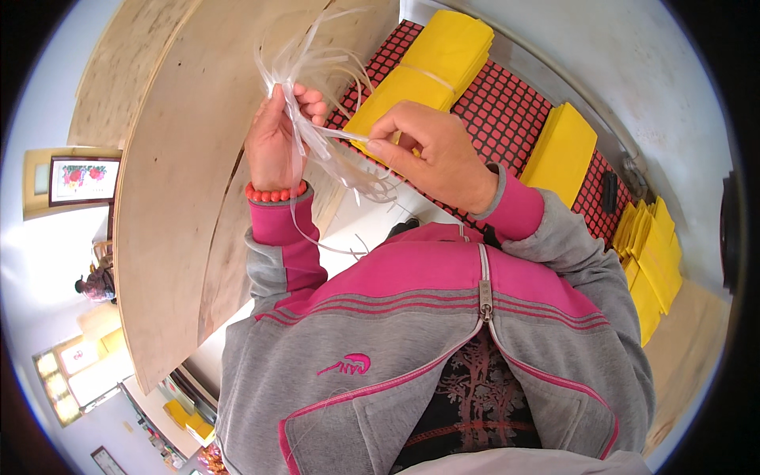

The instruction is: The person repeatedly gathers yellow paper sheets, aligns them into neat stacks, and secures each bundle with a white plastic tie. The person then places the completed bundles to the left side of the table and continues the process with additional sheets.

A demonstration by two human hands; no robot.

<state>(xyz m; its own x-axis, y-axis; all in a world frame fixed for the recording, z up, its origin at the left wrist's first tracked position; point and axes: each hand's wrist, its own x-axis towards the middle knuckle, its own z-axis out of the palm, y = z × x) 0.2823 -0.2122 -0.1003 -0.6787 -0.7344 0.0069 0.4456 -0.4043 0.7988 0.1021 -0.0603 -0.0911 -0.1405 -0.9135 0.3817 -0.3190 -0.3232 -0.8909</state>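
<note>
A loose bundle of white, translucent plastic strips [328,158] is gripped in my left hand [273,134], thumb and fingers closed round its middle. The strip ends fan out above that hand and hang down below it. With thumb and forefinger my right hand [427,150] pinches one strand, drawn taut sideways from the bundle. Behind the hands lies a banded stack of folded yellow sheets [423,67], partly hidden by my right hand.
A red and black patterned surface [507,103] carries the yellow stacks. Another yellow stack [560,154] lies further right, beside a small black object [609,191]. More yellow sheets [653,253] sit at the far right. A large wooden board [182,198] stands on the left.
</note>
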